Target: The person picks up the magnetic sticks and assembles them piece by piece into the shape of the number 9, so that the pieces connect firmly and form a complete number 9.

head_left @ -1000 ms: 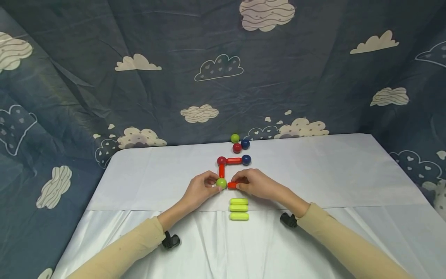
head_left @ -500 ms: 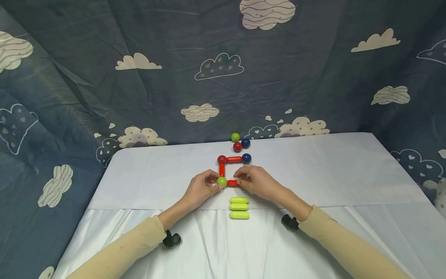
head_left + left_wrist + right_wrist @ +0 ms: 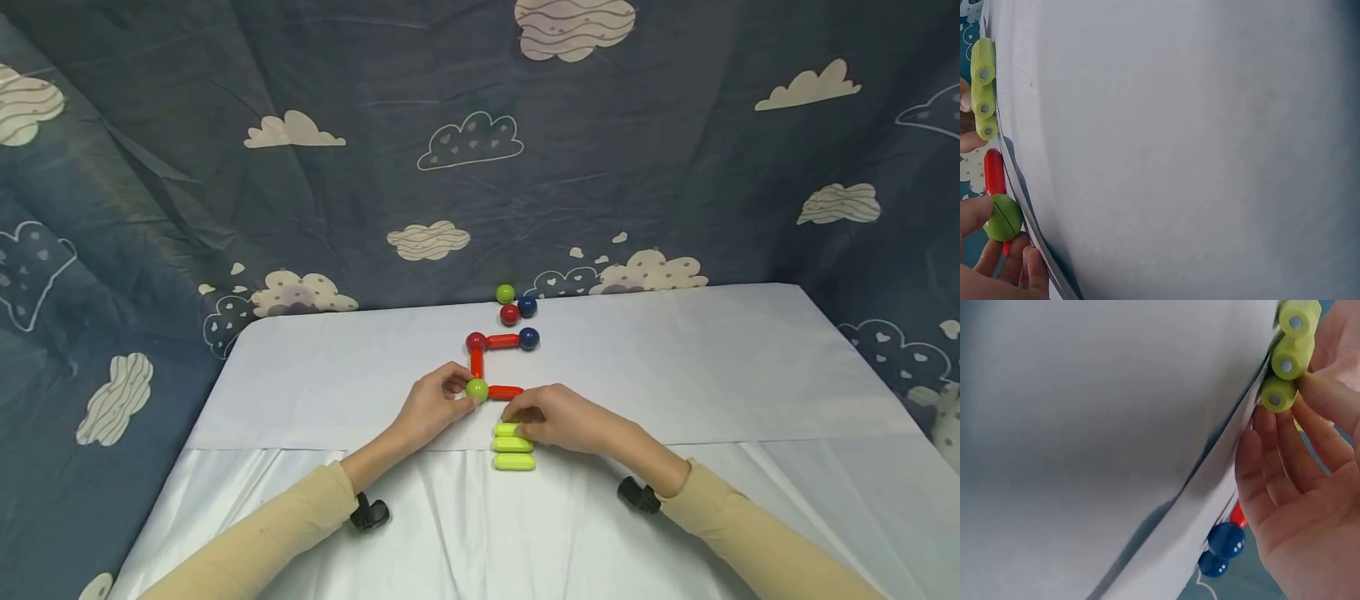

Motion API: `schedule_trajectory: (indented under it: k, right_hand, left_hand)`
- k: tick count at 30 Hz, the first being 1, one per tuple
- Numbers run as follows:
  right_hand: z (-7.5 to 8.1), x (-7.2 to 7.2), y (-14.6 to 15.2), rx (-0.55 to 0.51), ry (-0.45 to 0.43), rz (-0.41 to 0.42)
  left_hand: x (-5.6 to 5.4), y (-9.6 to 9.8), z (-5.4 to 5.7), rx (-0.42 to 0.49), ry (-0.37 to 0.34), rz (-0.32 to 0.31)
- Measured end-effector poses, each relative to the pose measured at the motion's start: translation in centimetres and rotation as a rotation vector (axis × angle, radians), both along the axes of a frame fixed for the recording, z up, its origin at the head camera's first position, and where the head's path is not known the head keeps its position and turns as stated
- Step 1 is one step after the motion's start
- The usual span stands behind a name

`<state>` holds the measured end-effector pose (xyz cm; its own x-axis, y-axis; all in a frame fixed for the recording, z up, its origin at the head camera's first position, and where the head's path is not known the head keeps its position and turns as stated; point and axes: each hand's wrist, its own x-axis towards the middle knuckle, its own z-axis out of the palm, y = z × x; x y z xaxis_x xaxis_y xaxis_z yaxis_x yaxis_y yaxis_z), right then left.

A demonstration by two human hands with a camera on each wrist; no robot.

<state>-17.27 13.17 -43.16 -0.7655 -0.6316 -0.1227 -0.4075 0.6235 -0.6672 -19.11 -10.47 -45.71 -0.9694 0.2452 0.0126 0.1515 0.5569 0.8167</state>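
Observation:
In the head view my left hand [image 3: 437,404] pinches a green ball [image 3: 477,389] between thumb and fingers. That ball joins one red magnetic rod [image 3: 477,363] running back to a red ball [image 3: 476,342] and another red rod [image 3: 506,392] pointing right. A third red rod [image 3: 502,341] links the red ball to a blue ball [image 3: 528,338]. My right hand [image 3: 562,419] has its thumb and fingers around the farthest of three yellow-green magnetic rods [image 3: 1277,395], which lie side by side. Grey metal dots show on their ends in both wrist views.
Behind the red-rod frame sit a loose green ball [image 3: 505,293], a red ball [image 3: 510,314] and a blue ball [image 3: 527,307]. White cloth covers the table [image 3: 675,367]. A dark cloud-patterned curtain [image 3: 375,192] hangs along its back edge.
The right hand slid the red rod against the green ball, let go of it and moved toward me to the yellow-green rods. The left hand stays on the green ball.

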Motion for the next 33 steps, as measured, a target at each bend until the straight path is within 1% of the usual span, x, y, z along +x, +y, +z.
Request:
schedule_trajectory:
  k: [3, 6, 9, 14, 17, 21, 23, 26, 29, 33]
  right_hand:
    - [0.0, 0.0, 0.0, 0.004, -0.010, -0.012]
    - [0.2, 0.0, 0.2, -0.029, -0.031, -0.049]
    - [0.4, -0.3, 0.7, -0.084, -0.062, -0.093]
    - [0.4, -1.3, 2.0, -0.142, -0.088, -0.123]
    - [-0.1, -2.3, 2.6, -0.166, -0.068, -0.148]
    - [-0.6, -3.7, 2.9, -0.175, -0.031, -0.255]
    - [-0.7, -4.2, 2.9, -0.173, -0.026, -0.325]
    - [-0.8, -4.8, 2.7, -0.169, -0.026, -0.404]
    - [-0.8, -5.1, 2.3, -0.150, -0.034, -0.451]
    - [-0.6, -5.4, 1.9, -0.121, -0.031, -0.488]
  left_hand:
    - [0.0, 0.0, 0.1, 0.002, 0.000, -0.005]
    - [-0.1, 0.1, 0.3, -0.002, -0.002, -0.008]
    - [-0.1, 0.1, 0.5, -0.010, -0.003, -0.003]
    - [-0.2, 0.1, 0.5, -0.018, -0.016, 0.010]
    - [-0.2, 0.1, 0.4, -0.012, -0.024, 0.014]
    - [-0.2, 0.0, 0.3, -0.004, -0.023, 0.012]
    - [-0.1, 0.0, 0.3, -0.001, -0.025, 0.011]
    - [-0.1, 0.0, 0.2, 0.001, -0.028, 0.008]
    - [-0.1, 0.1, 0.1, 0.003, -0.028, 0.005]
    - [-0.1, 0.0, 0.1, 0.006, -0.023, 0.006]
